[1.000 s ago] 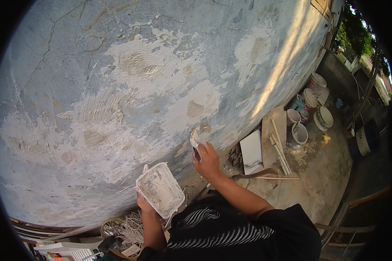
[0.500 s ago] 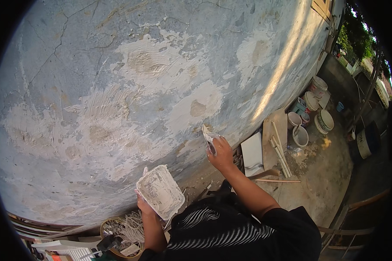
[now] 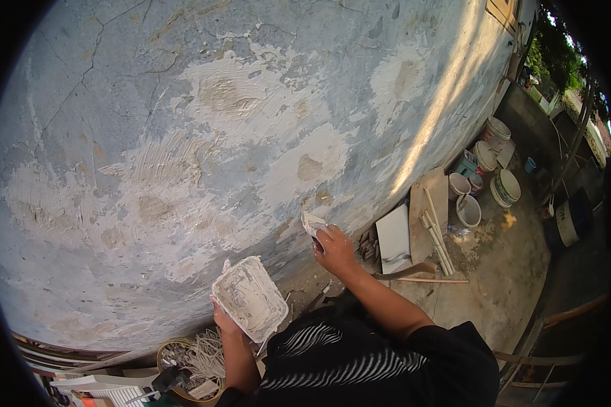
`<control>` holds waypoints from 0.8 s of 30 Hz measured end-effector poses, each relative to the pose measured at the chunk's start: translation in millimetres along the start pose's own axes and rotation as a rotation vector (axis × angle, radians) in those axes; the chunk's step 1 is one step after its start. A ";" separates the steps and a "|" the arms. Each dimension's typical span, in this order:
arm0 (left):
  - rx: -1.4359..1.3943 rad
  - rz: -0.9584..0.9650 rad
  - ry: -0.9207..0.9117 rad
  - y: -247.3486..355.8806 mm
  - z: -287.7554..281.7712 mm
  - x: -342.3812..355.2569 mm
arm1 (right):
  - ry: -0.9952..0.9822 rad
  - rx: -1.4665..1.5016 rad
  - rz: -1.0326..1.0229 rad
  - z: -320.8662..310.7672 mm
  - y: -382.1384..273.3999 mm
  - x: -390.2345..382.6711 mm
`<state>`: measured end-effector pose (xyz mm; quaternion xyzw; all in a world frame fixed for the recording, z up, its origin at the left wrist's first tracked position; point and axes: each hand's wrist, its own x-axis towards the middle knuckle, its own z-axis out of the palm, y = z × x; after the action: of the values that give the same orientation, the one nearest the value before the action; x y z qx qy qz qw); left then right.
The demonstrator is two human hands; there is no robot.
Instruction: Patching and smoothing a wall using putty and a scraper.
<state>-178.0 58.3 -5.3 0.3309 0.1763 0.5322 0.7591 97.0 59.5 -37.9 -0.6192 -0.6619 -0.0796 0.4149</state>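
Observation:
My left hand [image 3: 225, 321] grips the edge of a shallow rectangular tub [image 3: 250, 298] smeared with whitish filler paste. My right hand [image 3: 335, 251] is closed around a putty knife [image 3: 312, 223] whose blade carries pale paste and lies at the wall. The handle is mostly hidden in my fingers. Before me stands a blue-grey wall [image 3: 129, 61] with cracks and several rough whitish filler patches [image 3: 234, 95]. One patch with a beige hollow [image 3: 309, 167] sits just above the putty knife.
Several buckets [image 3: 468, 211] stand on the concrete floor at right. Nearer lie a white panel [image 3: 393, 237], a brown board [image 3: 424, 203], pale sticks [image 3: 438, 244] and a thin wooden strip [image 3: 433, 281]. At lower left is a round container [image 3: 166, 353] with a bundle of string [image 3: 207, 354].
My right hand with the putty knife has moved left and slightly down along the wall. My left hand and the tub have stayed nearly still.

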 end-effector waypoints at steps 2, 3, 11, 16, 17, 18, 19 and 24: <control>-0.012 0.013 -0.007 -0.8 -5.1 -0.7 | 0.010 0.007 0.037 -5.3 0.6 -4.9; -0.011 0.016 -0.005 0.5 -6.3 -1.5 | 0.020 0.014 0.073 -8.6 0.5 -5.5; 0.036 -0.009 0.016 4.2 -2.6 -5.3 | 0.051 -0.120 0.062 5.3 -8.1 10.6; 0.037 -0.004 0.015 5.8 -3.6 -6.2 | 0.003 -0.035 0.025 10.1 -7.3 -5.1; 0.042 0.000 0.015 6.3 -5.4 -5.9 | -0.020 -0.033 0.050 6.0 -4.7 -9.4; 0.042 0.003 0.017 6.5 -5.6 -5.9 | -0.044 -0.032 0.076 3.4 -2.1 -11.7; 0.026 0.007 0.020 6.7 -5.2 -6.3 | -0.045 -0.030 0.073 1.8 0.7 -11.4; -0.016 -0.020 0.045 6.0 0.1 -6.6 | 0.093 -0.112 0.112 1.4 -5.8 11.2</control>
<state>-184.6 53.4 -1.6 0.3111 0.1924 0.5331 0.7629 92.4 67.5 -29.1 -0.6731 -0.6008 -0.1222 0.4137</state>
